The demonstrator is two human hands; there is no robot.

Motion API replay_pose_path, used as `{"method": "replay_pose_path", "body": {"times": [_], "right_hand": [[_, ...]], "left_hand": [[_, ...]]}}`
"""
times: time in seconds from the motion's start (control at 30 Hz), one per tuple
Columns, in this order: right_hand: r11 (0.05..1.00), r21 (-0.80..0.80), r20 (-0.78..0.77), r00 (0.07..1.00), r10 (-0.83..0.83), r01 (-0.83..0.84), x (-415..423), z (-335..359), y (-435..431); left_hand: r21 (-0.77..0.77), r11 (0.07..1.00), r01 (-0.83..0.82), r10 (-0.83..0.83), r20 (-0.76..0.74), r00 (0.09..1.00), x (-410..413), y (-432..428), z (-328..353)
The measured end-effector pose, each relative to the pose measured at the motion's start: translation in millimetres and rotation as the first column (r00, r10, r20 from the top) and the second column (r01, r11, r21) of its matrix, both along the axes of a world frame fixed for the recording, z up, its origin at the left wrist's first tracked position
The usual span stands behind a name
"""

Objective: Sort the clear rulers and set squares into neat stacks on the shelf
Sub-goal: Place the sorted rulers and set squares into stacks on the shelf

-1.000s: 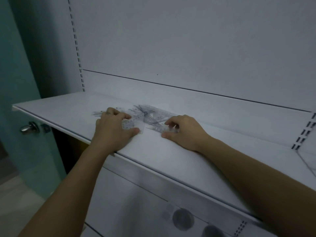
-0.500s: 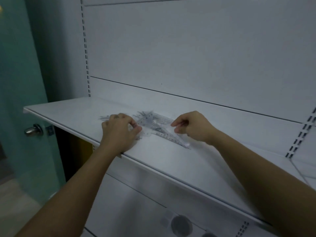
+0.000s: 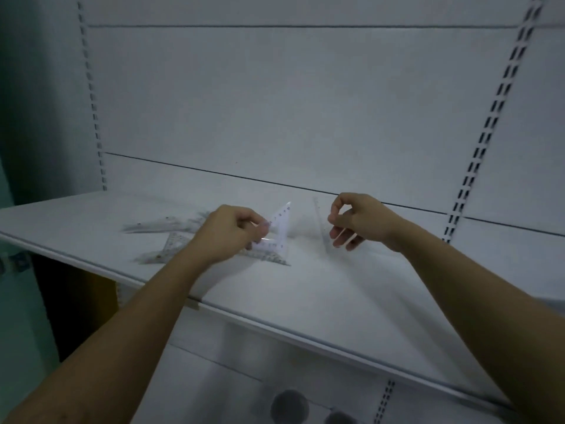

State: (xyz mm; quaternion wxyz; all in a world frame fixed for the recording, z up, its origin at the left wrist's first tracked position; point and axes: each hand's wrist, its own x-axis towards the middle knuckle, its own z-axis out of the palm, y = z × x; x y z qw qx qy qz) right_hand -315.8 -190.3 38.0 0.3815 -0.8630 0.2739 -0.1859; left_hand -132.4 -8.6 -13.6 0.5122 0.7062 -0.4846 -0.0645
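The clear plastic triangular set square (image 3: pixel 279 231) stands tilted up off the white shelf (image 3: pixel 305 301), its printed scale showing. My left hand (image 3: pixel 226 232) pinches its lower corner with curled fingers. Just right of it, my right hand (image 3: pixel 356 221) pinches thumb to forefinger on a faint clear plastic strip (image 3: pixel 320 223), too blurred to name. A loose heap of clear rulers and squares (image 3: pixel 174 244) lies on the shelf to the left, and bare shelf runs right.

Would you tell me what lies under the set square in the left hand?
Below the set square pinched by the left hand, another clear marked piece lies flat on the shelf. The hand covers its left part, so ruler or set square cannot be told.
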Motion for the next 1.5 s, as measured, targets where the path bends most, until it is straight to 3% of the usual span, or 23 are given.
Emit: {"method": "replay_pose_path", "body": {"times": [0.17, 0.33, 0.57, 0.7, 0.83, 0.9, 1.0, 1.07, 1.17, 1.27, 1.37, 1.43, 1.5], "right_hand": [[0.993, -0.008, -0.022, 0.993, -0.118, 0.118, -66, 8, -33], [0.972, -0.061, -0.042, 0.972, -0.23, 0.227, -150, 16, -68], [0.923, -0.135, -0.148, 0.914, -0.379, 0.361, -256, 5, -113], [0.914, -0.069, -0.102, 0.909, -0.405, 0.4, -301, 0, -132], [0.902, -0.138, -0.078, 0.903, -0.422, 0.409, -332, 0, -145], [0.903, -0.15, -0.078, 0.906, -0.416, 0.401, -345, 1, -152], [0.911, -0.162, -0.089, 0.913, -0.398, 0.381, -359, -2, -164], [0.907, -0.188, -0.068, 0.916, -0.394, 0.376, -363, -5, -172], [0.887, -0.27, -0.005, 0.921, -0.39, 0.374, -363, -8, -181], [0.848, -0.395, 0.009, 0.924, -0.382, 0.354, -361, -9, -182], [0.813, -0.535, -0.148, 0.922, -0.358, 0.229, -359, -24, -184], [0.813, -0.571, -0.319, 0.883, -0.345, 0.112, -360, -39, -184], [0.815, -0.578, -0.39, 0.859, -0.331, 0.051, -363, -47, -182]], "left_hand": [[0.077, 0.99, 0.115, -0.116, 0.013, 0.993, -43, -51, 15], [0.134, 0.983, 0.124, -0.166, 0.371, 0.914, -98, -108, 21], [0.176, 0.972, 0.156, -0.234, 0.783, 0.576, -184, -181, 15], [0.191, 0.957, 0.218, -0.267, 0.873, 0.408, -226, -215, 9], [0.217, 0.944, 0.25, -0.272, 0.939, 0.211, -248, -239, 2], [0.245, 0.945, 0.218, -0.281, 0.947, 0.158, -258, -250, 1], [0.38, 0.915, 0.139, -0.401, 0.896, 0.189, -272, -260, 2], [0.507, 0.858, 0.085, -0.51, 0.82, 0.257, -275, -264, 3], [0.551, 0.824, 0.131, -0.551, 0.724, 0.415, -269, -266, -1], [0.495, 0.848, 0.187, -0.502, 0.642, 0.579, -256, -265, -11], [0.397, 0.887, 0.237, -0.445, 0.594, 0.671, -249, -261, -22], [0.371, 0.898, 0.238, -0.425, 0.587, 0.689, -250, -258, -26], [0.361, 0.898, 0.252, -0.427, 0.577, 0.697, -252, -258, -27]]}}
